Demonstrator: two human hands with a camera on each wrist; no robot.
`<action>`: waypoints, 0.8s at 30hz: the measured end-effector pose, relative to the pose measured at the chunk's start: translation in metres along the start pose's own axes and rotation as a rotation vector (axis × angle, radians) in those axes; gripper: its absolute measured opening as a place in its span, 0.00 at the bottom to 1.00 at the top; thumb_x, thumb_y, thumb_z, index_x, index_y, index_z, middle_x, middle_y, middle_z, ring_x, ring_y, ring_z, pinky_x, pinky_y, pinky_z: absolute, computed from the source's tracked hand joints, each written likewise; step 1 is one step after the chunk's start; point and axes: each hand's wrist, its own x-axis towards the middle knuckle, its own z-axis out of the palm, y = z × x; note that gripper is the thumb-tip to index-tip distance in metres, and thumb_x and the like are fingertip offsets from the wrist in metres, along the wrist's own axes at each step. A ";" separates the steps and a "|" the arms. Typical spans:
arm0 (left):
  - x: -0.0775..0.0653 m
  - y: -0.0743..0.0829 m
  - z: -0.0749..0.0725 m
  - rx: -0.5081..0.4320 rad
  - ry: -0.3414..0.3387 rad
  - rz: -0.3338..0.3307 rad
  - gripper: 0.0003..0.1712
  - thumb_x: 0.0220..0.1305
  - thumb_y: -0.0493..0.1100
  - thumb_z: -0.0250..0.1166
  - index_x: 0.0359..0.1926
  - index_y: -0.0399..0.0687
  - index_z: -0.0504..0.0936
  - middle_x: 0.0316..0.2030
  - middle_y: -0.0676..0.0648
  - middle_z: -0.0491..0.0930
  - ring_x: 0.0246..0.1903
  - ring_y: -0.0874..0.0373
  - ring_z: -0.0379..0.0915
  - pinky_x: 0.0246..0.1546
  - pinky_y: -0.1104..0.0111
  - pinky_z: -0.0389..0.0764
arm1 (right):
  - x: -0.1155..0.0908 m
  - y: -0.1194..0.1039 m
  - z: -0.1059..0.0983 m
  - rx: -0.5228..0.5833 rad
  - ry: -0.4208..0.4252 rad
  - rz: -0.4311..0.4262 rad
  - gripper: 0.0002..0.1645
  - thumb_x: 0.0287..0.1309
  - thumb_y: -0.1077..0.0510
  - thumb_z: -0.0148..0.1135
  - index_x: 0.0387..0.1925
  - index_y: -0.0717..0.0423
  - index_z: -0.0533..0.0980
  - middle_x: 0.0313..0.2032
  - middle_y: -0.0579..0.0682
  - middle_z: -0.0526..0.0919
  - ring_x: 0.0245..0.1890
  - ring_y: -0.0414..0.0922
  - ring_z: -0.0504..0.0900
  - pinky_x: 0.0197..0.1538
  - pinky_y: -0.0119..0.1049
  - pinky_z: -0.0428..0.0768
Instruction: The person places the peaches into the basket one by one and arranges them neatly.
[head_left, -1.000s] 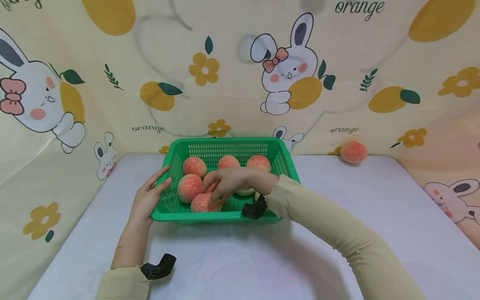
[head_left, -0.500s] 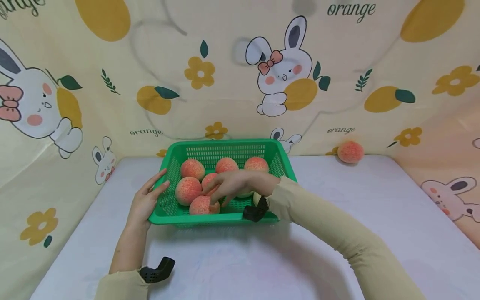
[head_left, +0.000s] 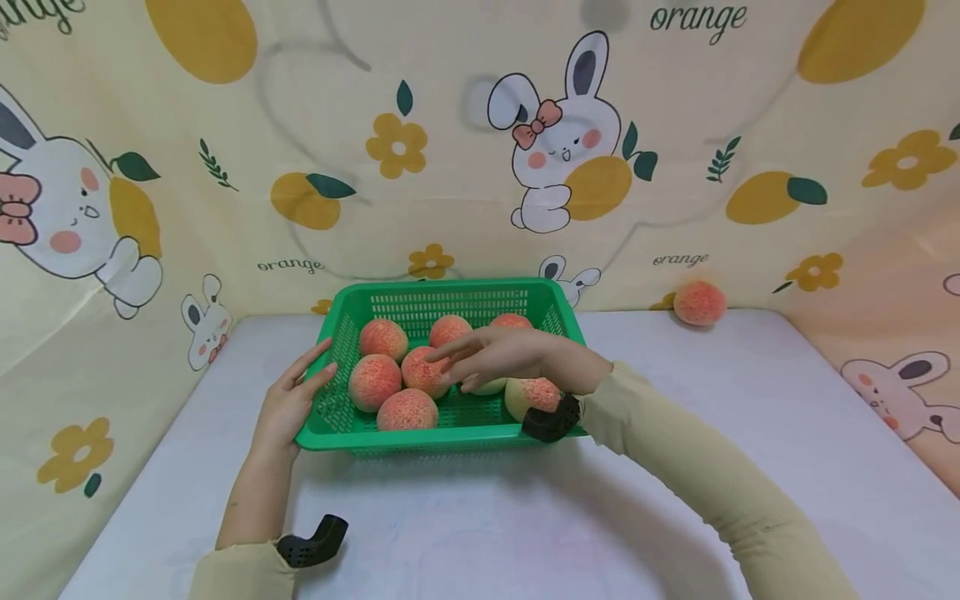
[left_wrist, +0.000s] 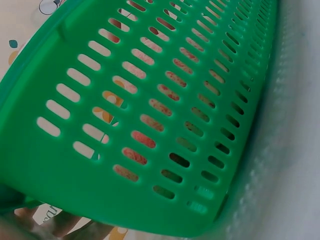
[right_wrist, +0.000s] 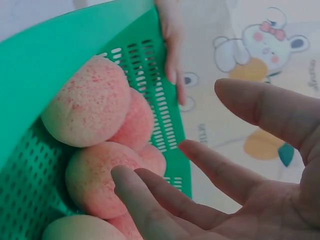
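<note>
My right hand (head_left: pixel 510 354) hovers over the peaches in the green plastic basket (head_left: pixel 450 439), fingers spread and holding nothing. Just past its fingertips lies the middle peach (head_left: pixel 422 370). A front peach (head_left: pixel 407 410) and a left peach (head_left: pixel 374 383) sit close by, and a right peach (head_left: pixel 534 395) lies under the wrist. Several more rest behind, partly covered by the hand. My left hand (head_left: pixel 288 408) holds the basket's left rim, thumb and forefinger showing at the edge. In the left wrist view its fingers (left_wrist: pixel 60 224) appear beneath the rim, beside the slotted wall.
A lone peach (head_left: pixel 700 303) stands at the table's back edge on the right, against the cloth backdrop (head_left: pixel 465 208) printed with rabbits and oranges. The basket stands on a white table (head_left: pixel 420 517), near the backdrop.
My right hand has lifted away from the front peach and moved right, uncovering the front, middle and right peaches. The left hand stays on the rim. The head view has shifted slightly.
</note>
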 end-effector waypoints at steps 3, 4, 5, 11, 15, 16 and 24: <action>0.001 -0.001 -0.001 0.000 0.000 -0.002 0.31 0.68 0.52 0.59 0.70 0.67 0.63 0.74 0.52 0.51 0.64 0.58 0.58 0.44 0.81 0.75 | -0.007 0.003 -0.005 -0.002 0.005 -0.044 0.32 0.64 0.58 0.58 0.69 0.55 0.64 0.67 0.58 0.66 0.62 0.47 0.71 0.63 0.47 0.70; 0.001 -0.001 -0.001 -0.004 -0.002 -0.003 0.31 0.68 0.52 0.58 0.70 0.68 0.63 0.74 0.52 0.52 0.64 0.58 0.59 0.44 0.81 0.75 | -0.009 0.004 -0.006 -0.006 0.007 -0.064 0.33 0.64 0.58 0.58 0.69 0.55 0.64 0.67 0.58 0.66 0.62 0.47 0.71 0.63 0.46 0.70; 0.001 -0.001 -0.001 -0.009 -0.004 -0.004 0.31 0.68 0.52 0.58 0.70 0.68 0.63 0.73 0.51 0.52 0.64 0.58 0.60 0.44 0.81 0.75 | -0.011 0.005 -0.008 -0.012 0.012 -0.087 0.33 0.64 0.58 0.59 0.69 0.55 0.64 0.67 0.58 0.66 0.62 0.47 0.71 0.62 0.45 0.71; 0.001 -0.001 0.000 -0.011 -0.001 -0.007 0.31 0.68 0.52 0.59 0.70 0.68 0.63 0.73 0.51 0.53 0.63 0.58 0.60 0.44 0.80 0.75 | -0.024 0.012 -0.018 -0.047 0.091 -0.150 0.31 0.63 0.51 0.60 0.66 0.50 0.68 0.65 0.53 0.71 0.62 0.49 0.72 0.62 0.44 0.72; 0.002 -0.002 -0.001 0.005 0.009 0.000 0.31 0.68 0.52 0.59 0.70 0.68 0.63 0.74 0.52 0.52 0.65 0.58 0.59 0.43 0.81 0.75 | -0.032 0.017 -0.023 -0.019 0.168 -0.158 0.32 0.62 0.48 0.61 0.66 0.49 0.67 0.65 0.54 0.71 0.63 0.52 0.70 0.65 0.52 0.67; 0.002 -0.002 -0.001 0.008 0.011 0.002 0.31 0.68 0.52 0.59 0.70 0.68 0.63 0.74 0.52 0.52 0.65 0.57 0.58 0.43 0.82 0.75 | -0.034 0.018 -0.024 -0.008 0.185 -0.163 0.32 0.62 0.48 0.61 0.66 0.48 0.68 0.65 0.55 0.70 0.63 0.53 0.70 0.65 0.53 0.66; 0.003 -0.003 -0.001 0.005 0.006 0.009 0.30 0.68 0.52 0.58 0.70 0.68 0.63 0.74 0.52 0.51 0.66 0.57 0.58 0.43 0.82 0.75 | -0.049 0.033 -0.040 0.049 0.310 -0.230 0.28 0.65 0.52 0.59 0.65 0.50 0.68 0.62 0.52 0.73 0.65 0.57 0.67 0.62 0.48 0.72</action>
